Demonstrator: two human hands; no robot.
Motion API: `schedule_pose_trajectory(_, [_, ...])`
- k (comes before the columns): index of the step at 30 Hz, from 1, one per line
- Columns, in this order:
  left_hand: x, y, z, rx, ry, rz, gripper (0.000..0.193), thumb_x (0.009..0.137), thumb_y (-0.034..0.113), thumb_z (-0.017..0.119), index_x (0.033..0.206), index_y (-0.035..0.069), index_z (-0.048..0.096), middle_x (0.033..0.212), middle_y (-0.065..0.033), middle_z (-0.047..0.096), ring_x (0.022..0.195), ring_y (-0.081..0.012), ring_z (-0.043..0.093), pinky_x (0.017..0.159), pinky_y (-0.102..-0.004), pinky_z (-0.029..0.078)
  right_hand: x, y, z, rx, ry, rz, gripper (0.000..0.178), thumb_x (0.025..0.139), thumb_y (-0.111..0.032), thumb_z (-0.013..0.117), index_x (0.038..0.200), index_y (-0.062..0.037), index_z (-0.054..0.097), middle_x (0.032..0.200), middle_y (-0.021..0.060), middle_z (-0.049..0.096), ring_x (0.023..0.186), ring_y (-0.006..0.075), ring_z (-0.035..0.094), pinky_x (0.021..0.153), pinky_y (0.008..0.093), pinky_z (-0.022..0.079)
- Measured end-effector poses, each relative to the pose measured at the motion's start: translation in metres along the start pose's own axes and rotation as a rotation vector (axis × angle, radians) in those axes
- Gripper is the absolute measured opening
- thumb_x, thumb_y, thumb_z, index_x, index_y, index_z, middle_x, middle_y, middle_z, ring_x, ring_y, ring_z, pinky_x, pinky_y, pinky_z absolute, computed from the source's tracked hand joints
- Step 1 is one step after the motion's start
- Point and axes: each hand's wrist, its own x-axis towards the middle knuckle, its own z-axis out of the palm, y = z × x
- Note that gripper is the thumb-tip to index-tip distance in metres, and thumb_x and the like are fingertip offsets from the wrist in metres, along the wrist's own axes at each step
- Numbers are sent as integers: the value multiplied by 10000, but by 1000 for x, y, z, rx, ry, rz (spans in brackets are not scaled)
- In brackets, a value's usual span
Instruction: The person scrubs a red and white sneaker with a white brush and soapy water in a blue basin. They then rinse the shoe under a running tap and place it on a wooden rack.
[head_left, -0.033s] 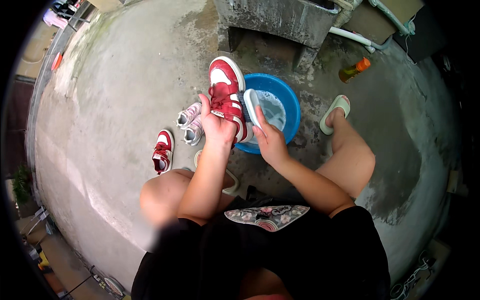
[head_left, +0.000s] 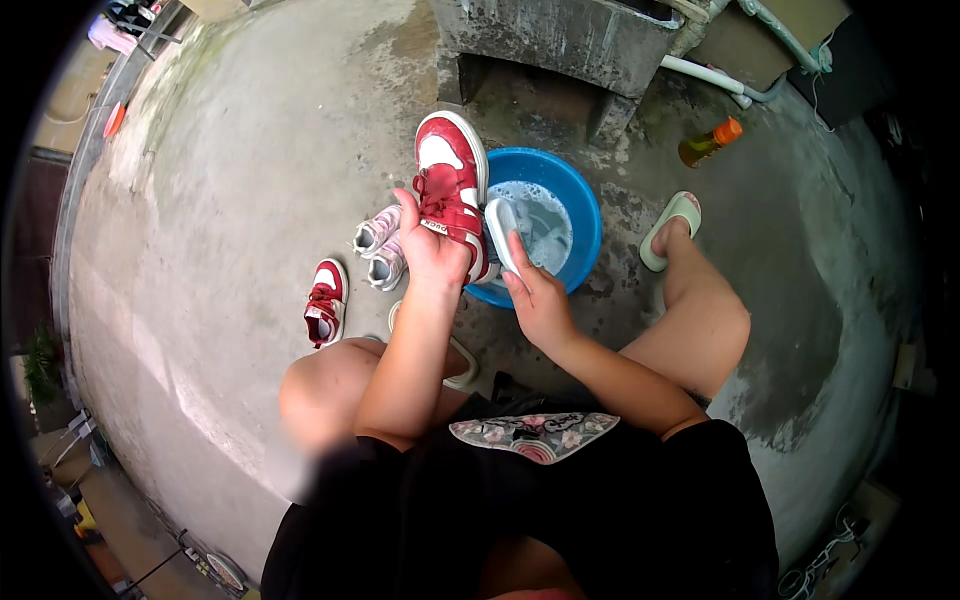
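A red-and-white sneaker [head_left: 452, 193] is held in the air, its toe near twelve o'clock, overlapping the rim of a blue basin [head_left: 592, 215] of sudsy water at its four o'clock. A pale-backed brush [head_left: 502, 235] lies along the sole edge; whether its bristles touch is hard to tell. The sneaker could slip toward the basin if a stroke pushes hard, since the thumb is not wrapped over it; suds could also loosen the brush. The left hand [head_left: 435, 256] bears the sneaker palm-up, thumb standing off at ten, other fingers hidden. The right hand [head_left: 543, 305], at five, has its fingers closed on the brush. Farther out, pale shoes [head_left: 387, 268] sit at eight, a second red sneaker [head_left: 326, 302] between seven and eight, and a bottle [head_left: 700, 148] between two and three.
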Motion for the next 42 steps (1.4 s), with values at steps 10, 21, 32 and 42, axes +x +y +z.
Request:
schedule_pose_trajectory(10, [5,2,5,-101,-13,-41,717,924,523,474,1358,-37,369,1374,-190,456,1256,-322,456,1099,-450,328,30,3,-7,-75,71,-129,559,926,-143,560,1444,-195,357,926,224,639,824,346,643,732,373,493])
schedule_pose_trajectory(21, [4,1,0,-80,-2,-91,893,833,682,472,1406,11,333,1420,-157,420,1292,-327,414,1113,-490,278,90,21,-18,277,49,164,533,950,-246,551,1445,-221,355,969,106,661,669,176,592,602,288,462])
schedule_pose_trajectory(32, [3,-2,-2,46,-42,-111,889,832,711,422,1402,32,350,1415,-139,431,1279,-318,425,1095,-483,304,46,47,-17,1204,-416,517,781,853,-430,662,1477,-218,243,984,-13,564,483,24,365,407,169,292])
schedule_pose_trajectory(42, [3,-29,-21,892,65,-200,413,908,259,632,1221,33,487,1087,-104,619,949,-212,641,810,-343,537,73,8,-32,373,-47,513,787,863,-401,666,1471,-85,278,899,26,610,475,46,395,383,222,336])
